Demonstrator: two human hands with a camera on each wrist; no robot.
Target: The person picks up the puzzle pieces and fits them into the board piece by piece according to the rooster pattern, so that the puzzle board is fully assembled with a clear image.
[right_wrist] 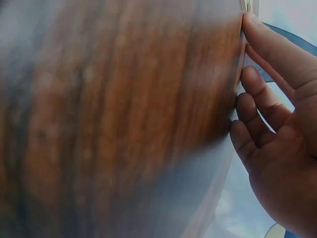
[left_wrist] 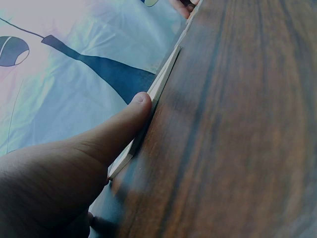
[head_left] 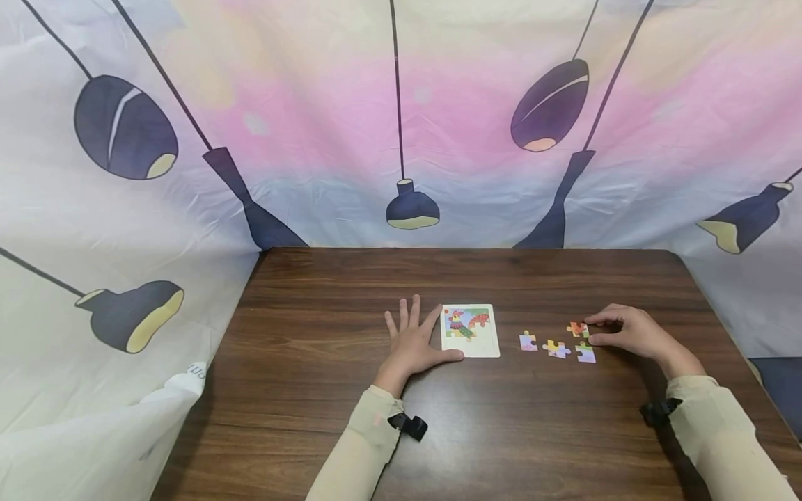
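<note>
Board [head_left: 482, 346] lies beside the spread left hand [head_left: 414, 346], whose thumb touches its near edge; the right hand [head_left: 634, 335] pinches a red piece [head_left: 575, 329] near three pieces [head_left: 555, 350] on the surface [head_left: 489, 431].

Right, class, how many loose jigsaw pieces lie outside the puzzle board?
4 in the head view: a leftmost piece nearest the puzzle board, a middle piece, an upper-right piece beside the right hand, and a lower-right piece. That hand may hide others.
</note>
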